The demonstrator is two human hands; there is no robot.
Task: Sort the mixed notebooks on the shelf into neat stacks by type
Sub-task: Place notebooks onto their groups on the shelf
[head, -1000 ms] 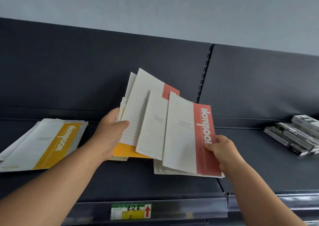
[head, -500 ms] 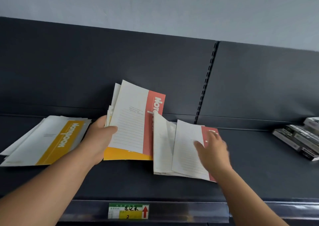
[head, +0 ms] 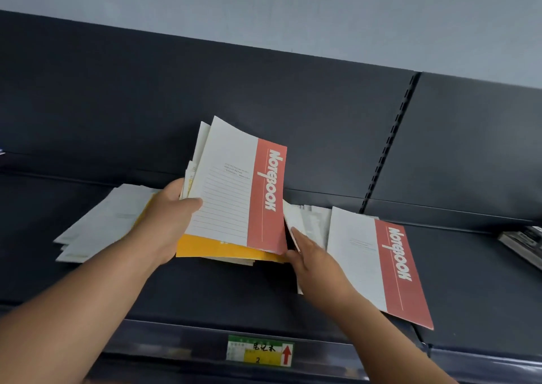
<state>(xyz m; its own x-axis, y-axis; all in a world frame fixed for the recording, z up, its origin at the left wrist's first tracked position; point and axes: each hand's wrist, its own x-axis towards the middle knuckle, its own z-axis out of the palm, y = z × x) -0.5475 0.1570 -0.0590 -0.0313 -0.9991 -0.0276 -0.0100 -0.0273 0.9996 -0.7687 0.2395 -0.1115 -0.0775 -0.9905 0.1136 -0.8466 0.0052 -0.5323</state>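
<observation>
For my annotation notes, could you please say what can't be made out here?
Head view:
Held bundle: notebook count hidden behind its front cover.
Right hand: fingertips hidden by the bundle.
Left pile: colour band mostly behind the left hand.
Dark boxes: cut by right edge.
Shelf label: print too small.

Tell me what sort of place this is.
Most likely a shop's stationery aisle. The dark metal shelf has a slotted post in its back panel, a printed label with a red arrow sits on its front edge, and many matching notebooks lie in piles like stock.
</observation>
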